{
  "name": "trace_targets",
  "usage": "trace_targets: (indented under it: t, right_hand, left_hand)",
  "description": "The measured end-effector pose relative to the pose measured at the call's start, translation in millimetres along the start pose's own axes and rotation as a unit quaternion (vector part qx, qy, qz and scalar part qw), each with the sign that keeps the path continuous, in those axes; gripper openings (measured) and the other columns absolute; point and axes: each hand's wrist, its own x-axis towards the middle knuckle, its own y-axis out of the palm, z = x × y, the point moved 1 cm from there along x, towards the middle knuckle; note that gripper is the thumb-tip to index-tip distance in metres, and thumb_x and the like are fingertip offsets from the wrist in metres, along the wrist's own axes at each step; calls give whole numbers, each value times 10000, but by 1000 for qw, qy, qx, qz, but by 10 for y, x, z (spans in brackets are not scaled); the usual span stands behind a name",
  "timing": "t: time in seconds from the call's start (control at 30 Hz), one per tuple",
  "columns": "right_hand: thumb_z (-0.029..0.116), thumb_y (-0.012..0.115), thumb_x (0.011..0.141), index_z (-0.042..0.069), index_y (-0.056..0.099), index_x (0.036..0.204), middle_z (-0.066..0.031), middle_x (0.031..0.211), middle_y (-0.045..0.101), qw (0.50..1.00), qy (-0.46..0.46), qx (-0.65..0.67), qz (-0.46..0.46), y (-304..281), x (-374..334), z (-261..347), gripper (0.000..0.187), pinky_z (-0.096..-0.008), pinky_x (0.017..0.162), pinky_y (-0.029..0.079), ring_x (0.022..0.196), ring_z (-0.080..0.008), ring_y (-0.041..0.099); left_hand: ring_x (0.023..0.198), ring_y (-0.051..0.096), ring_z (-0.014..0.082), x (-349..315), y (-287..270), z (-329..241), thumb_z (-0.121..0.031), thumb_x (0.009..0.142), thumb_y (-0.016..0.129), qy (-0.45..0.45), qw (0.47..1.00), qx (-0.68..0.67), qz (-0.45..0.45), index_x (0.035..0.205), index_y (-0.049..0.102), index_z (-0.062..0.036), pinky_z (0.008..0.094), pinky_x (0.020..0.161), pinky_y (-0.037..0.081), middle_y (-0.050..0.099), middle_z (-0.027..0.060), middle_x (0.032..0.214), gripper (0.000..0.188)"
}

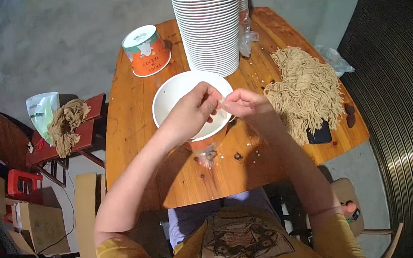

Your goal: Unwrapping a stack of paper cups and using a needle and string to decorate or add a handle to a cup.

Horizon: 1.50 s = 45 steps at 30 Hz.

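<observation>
From my end I see the open bucket (164,103) on the worktop (133,136), straight in front of the wearer, beneath both hands. The left hand (193,110) and right hand (247,104) meet over its near right rim, fingers curled and tips almost together; I cannot tell how tightly they close or whether they pinch anything small. I judge the bucket to be coated paper: light, a little slick, stiff at the rolled rim but easily dented in the wall, so I would take it by opposite sides of the rim. Just behind it rises a tall stack of nested buckets (209,32), which blocks the far side and could topple if nudged. An upturned bucket (149,57) sits back left; a soft tan yarn heap (304,89) crowds the right, partly over a dark flat object (319,134).
</observation>
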Motion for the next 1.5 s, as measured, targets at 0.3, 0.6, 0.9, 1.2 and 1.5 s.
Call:
trace_targets:
  t: [0.3, 0.6, 0.9, 1.2, 1.5]
  right_hand:
    - [135, 573, 896, 23, 583, 932, 30, 735, 577, 996, 61, 59, 3, 59, -55, 150, 118, -180, 568, 398, 630, -29, 492]
    - [128, 543, 912, 69, 476, 1061, 47, 684, 467, 999, -9, 17, -51, 1, -293, -114, 173, -185, 532, 330, 606, -27, 411]
    - [145, 585, 879, 26, 579, 864, 28, 715, 530, 992, -22, -111, -61, -39, -493, -229, 120, -226, 625, 404, 670, -55, 474]
    - [145, 605, 848, 41, 594, 869, 5, 673, 533, 976, 7, -192, -105, -54, -640, -42, 107, -242, 571, 404, 613, -67, 468]
    - [132, 626, 841, 44, 583, 867, 11, 674, 527, 975, -39, -198, -98, -145, -817, 291, 102, -236, 571, 410, 617, -61, 470]
  left_hand:
    - [616, 500, 93, 67, 20, 112, -138, 840, 620, -105, 988, -32, 106, 836, 584, 4, 228, 568, 423, 566, 23, 690, 147]
    - [679, 549, 78, 68, -72, 114, -137, 865, 620, -166, 974, -92, 127, 854, 580, -29, 215, 638, 463, 592, 6, 765, 116]
    - [680, 547, 73, 81, -119, 133, -122, 876, 602, -136, 980, -77, 121, 889, 557, -20, 210, 644, 455, 590, 13, 753, 113]
    - [1170, 453, 274, -252, 151, -323, -96, 810, 622, 259, 923, 283, 5, 1035, 579, -42, 385, 966, 386, 492, 102, 1198, 235]
    - [1068, 439, 292, -348, 371, -403, -150, 814, 631, 321, 884, 341, -10, 869, 583, -39, 440, 955, 307, 495, 90, 993, 133]
